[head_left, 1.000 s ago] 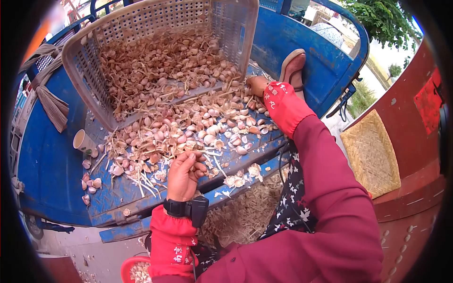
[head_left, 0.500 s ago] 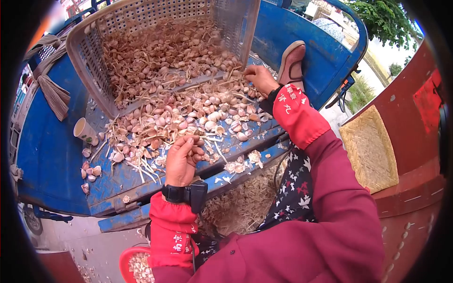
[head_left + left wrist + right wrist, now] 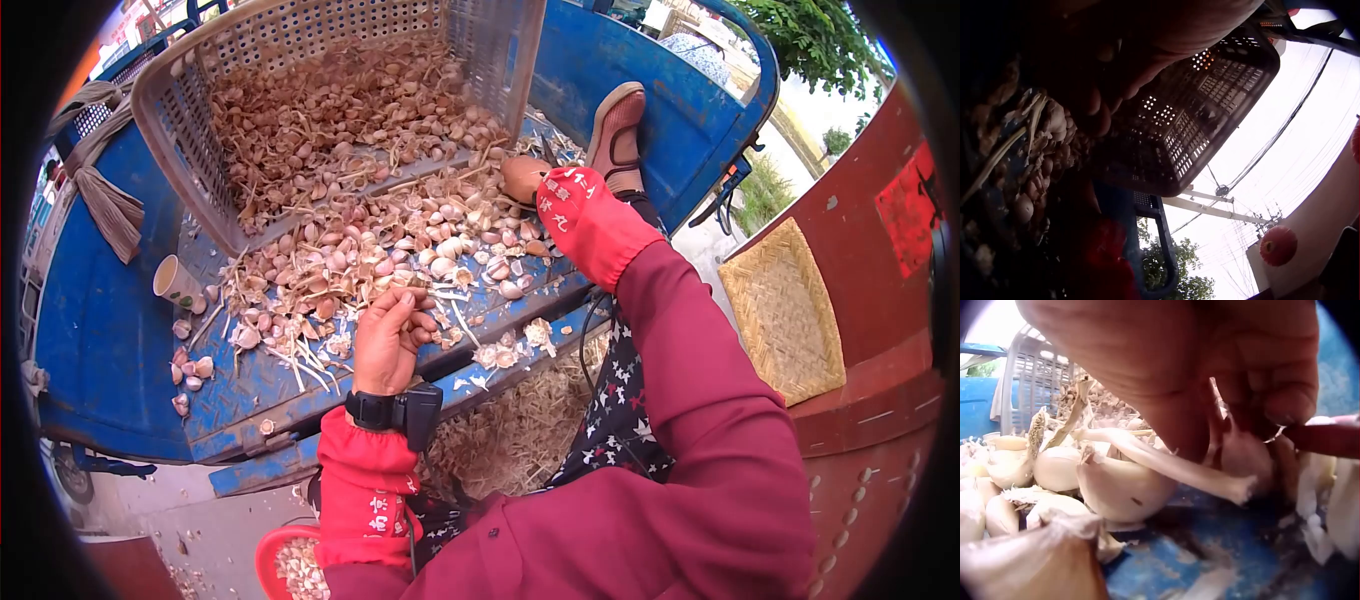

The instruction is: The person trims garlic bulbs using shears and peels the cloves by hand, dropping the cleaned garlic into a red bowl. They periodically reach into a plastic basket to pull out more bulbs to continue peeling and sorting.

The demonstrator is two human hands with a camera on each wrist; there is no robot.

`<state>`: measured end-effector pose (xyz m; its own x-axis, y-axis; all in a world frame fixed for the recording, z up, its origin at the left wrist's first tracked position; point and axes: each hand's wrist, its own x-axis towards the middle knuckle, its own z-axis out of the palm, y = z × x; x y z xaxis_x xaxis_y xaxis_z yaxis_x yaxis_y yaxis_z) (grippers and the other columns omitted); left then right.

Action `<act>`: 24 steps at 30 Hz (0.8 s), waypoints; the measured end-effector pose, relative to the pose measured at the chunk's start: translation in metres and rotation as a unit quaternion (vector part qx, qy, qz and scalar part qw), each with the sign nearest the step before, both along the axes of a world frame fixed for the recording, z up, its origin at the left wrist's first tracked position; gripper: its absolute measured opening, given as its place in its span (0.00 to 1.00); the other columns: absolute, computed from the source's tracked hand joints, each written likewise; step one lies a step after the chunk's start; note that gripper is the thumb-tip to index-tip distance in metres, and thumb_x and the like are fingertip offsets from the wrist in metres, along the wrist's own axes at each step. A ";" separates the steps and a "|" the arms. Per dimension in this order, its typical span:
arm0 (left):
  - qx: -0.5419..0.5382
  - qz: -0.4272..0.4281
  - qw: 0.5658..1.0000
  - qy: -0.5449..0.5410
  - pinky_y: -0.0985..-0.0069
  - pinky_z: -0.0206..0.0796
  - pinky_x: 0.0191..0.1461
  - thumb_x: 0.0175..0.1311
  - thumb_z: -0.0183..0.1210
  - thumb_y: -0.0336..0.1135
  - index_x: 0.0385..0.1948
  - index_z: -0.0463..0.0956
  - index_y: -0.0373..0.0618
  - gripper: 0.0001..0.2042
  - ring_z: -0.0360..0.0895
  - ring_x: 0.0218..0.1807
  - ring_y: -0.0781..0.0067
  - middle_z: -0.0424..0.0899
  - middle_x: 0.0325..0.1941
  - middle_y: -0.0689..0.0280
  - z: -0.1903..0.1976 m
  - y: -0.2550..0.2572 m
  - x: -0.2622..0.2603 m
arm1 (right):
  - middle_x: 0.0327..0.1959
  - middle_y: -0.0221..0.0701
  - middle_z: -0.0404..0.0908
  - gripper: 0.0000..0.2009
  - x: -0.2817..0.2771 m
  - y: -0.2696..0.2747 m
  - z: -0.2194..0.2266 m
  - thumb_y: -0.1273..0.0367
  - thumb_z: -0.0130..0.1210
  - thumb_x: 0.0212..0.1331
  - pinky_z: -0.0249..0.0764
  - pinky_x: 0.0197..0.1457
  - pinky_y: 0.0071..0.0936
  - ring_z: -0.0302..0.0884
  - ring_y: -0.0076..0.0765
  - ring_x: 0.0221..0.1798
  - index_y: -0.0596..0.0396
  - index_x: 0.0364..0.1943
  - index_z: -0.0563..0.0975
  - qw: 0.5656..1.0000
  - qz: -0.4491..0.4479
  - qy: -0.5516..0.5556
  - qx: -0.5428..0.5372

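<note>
In the head view my left hand (image 3: 393,335) is held low over the near side of the garlic pile, palm turned up, fingers curled and thumb against the index finger. Whether something small is pinched there I cannot tell; the left wrist view is dark. My right hand (image 3: 525,178) reaches down at the pile's right end, beside the shoe. The right wrist view shows its fingers curled about a pinkish garlic clove (image 3: 1244,459), with a pale dry stem (image 3: 1172,465) lying across in front. Loose garlic cloves (image 3: 340,265) spread over the blue truck bed (image 3: 235,405).
Behind the pile, a tipped plastic crate (image 3: 240,200) holds more garlic. A paper cup (image 3: 175,282) leans at the left. A red bowl (image 3: 268,560) of cloves sits below. The shoe (image 3: 615,130) rests on the bed. A woven mat (image 3: 785,315) lies at the right.
My right hand lifted off the pile and drew back half a second ago, and now is down among the cloves again, wrist turned over. The left hand stays nearly still.
</note>
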<state>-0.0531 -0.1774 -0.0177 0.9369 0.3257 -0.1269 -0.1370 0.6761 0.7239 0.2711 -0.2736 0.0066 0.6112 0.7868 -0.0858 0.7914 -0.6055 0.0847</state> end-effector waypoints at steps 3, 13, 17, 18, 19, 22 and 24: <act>-0.034 0.008 0.999 0.000 0.87 0.66 0.27 0.63 0.46 0.34 0.37 0.71 0.39 0.09 0.74 0.27 0.79 0.77 0.32 0.62 -0.001 0.000 -0.002 | 0.32 0.45 0.78 0.10 -0.037 -0.011 0.044 0.71 0.47 0.49 0.73 0.37 0.35 0.78 0.42 0.37 0.63 0.29 0.76 0.988 -0.084 0.100 0.088; -0.273 -0.009 0.962 -0.020 0.84 0.73 0.33 0.63 0.47 0.41 0.42 0.69 0.35 0.16 0.73 0.39 0.67 0.71 0.43 0.54 -0.004 -0.009 -0.002 | 0.36 0.48 0.76 0.19 -0.084 -0.007 0.025 0.60 0.54 0.48 0.68 0.44 0.37 0.73 0.50 0.42 0.63 0.38 0.73 0.966 0.073 0.126 0.213; -0.298 0.020 0.954 0.006 0.92 0.67 0.22 0.61 0.50 0.39 0.40 0.69 0.35 0.15 0.68 0.31 0.76 0.69 0.40 0.59 -0.004 -0.002 0.000 | 0.39 0.50 0.74 0.22 -0.094 0.046 0.016 0.59 0.56 0.45 0.68 0.48 0.39 0.73 0.52 0.44 0.61 0.40 0.74 0.990 -0.010 0.103 0.095; -0.297 0.022 0.954 -0.002 0.91 0.66 0.23 0.62 0.49 0.38 0.40 0.69 0.35 0.14 0.69 0.30 0.75 0.71 0.39 0.58 -0.006 -0.001 0.000 | 0.44 0.51 0.70 0.20 -0.110 0.060 0.010 0.62 0.52 0.47 0.67 0.49 0.41 0.71 0.53 0.46 0.63 0.42 0.71 0.988 0.029 0.112 0.101; -0.295 0.024 0.955 -0.009 0.90 0.66 0.24 0.62 0.48 0.37 0.40 0.70 0.35 0.13 0.69 0.30 0.75 0.73 0.38 0.58 -0.007 0.001 0.000 | 0.49 0.52 0.67 0.19 -0.126 0.074 0.003 0.66 0.49 0.49 0.66 0.49 0.43 0.69 0.55 0.48 0.64 0.44 0.68 0.984 0.068 0.122 0.108; -0.262 0.022 0.965 -0.020 0.91 0.64 0.21 0.62 0.48 0.37 0.40 0.70 0.36 0.13 0.70 0.28 0.76 0.74 0.36 0.60 -0.007 0.009 -0.005 | 0.54 0.48 0.62 0.19 -0.163 0.089 -0.004 0.67 0.49 0.48 0.65 0.50 0.45 0.66 0.58 0.49 0.59 0.47 0.68 0.973 0.107 0.102 0.179; -0.219 0.043 0.975 -0.022 0.91 0.60 0.18 0.62 0.48 0.36 0.40 0.70 0.37 0.12 0.70 0.26 0.78 0.74 0.35 0.61 -0.001 0.011 -0.006 | 0.53 0.43 0.63 0.20 -0.163 0.079 -0.003 0.68 0.50 0.47 0.64 0.52 0.46 0.66 0.60 0.49 0.53 0.48 0.69 0.947 0.248 0.079 0.189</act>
